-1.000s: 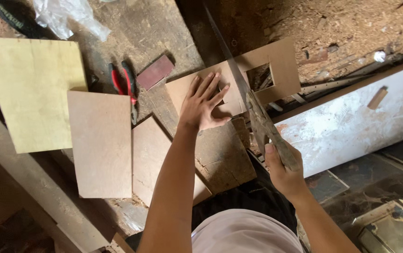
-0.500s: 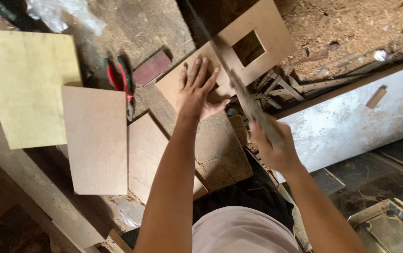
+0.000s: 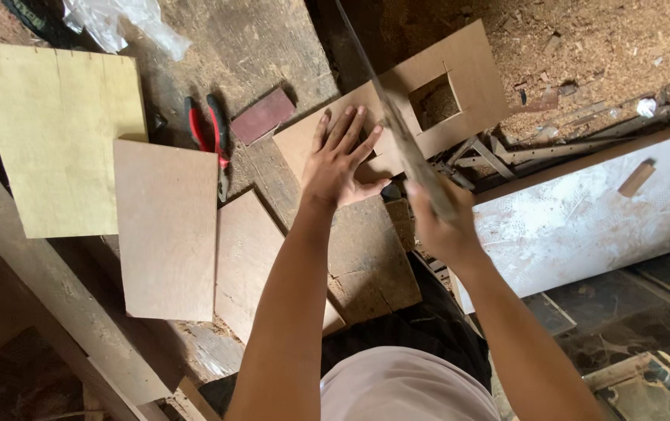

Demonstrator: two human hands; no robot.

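Note:
My left hand (image 3: 340, 160) lies flat, fingers spread, on a brown board (image 3: 467, 78) with a square hole cut in it, pressing it to the workbench. My right hand (image 3: 438, 222) grips the handle of a hand saw (image 3: 385, 105). The blade runs up and away across the board, just right of my left hand. The board's far part hangs past the bench edge over sawdust.
On the worn bench (image 3: 257, 47) lie red-handled pliers (image 3: 208, 136), a small dark red block (image 3: 263, 115), two brown panels (image 3: 165, 226), a yellowish panel (image 3: 58, 129) and a plastic bag (image 3: 116, 19). A white plank (image 3: 584, 210) lies on the right, sawdust (image 3: 584, 39) beyond.
The saw has been pushed forward along the board, and my right hand has moved up toward the left one. My left hand has stayed pressed on the board.

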